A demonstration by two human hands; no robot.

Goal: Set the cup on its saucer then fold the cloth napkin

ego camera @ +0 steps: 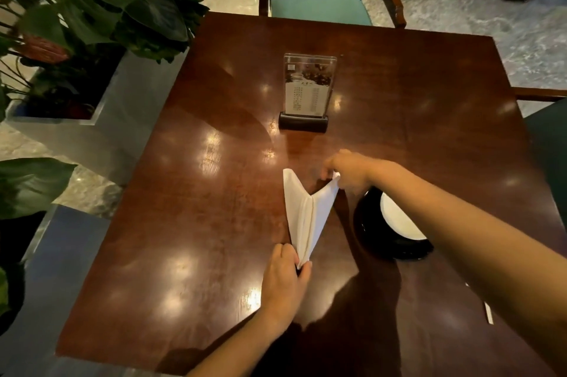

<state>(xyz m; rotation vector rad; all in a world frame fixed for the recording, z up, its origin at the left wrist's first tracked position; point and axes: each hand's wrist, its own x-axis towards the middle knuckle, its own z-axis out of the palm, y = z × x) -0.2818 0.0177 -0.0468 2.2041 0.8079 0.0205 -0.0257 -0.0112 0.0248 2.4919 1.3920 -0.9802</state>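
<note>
With the left hand [283,277] pinching the napkin [306,217] point and the right hand [346,172] gripping one wing tip, I'd keep that pinch firm while folding the wing down flat on the bench [190,223].

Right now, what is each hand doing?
Left hand: closed, pinching the near point of the white cloth napkin.
Right hand: closed, gripping the napkin's far right tip.
</note>
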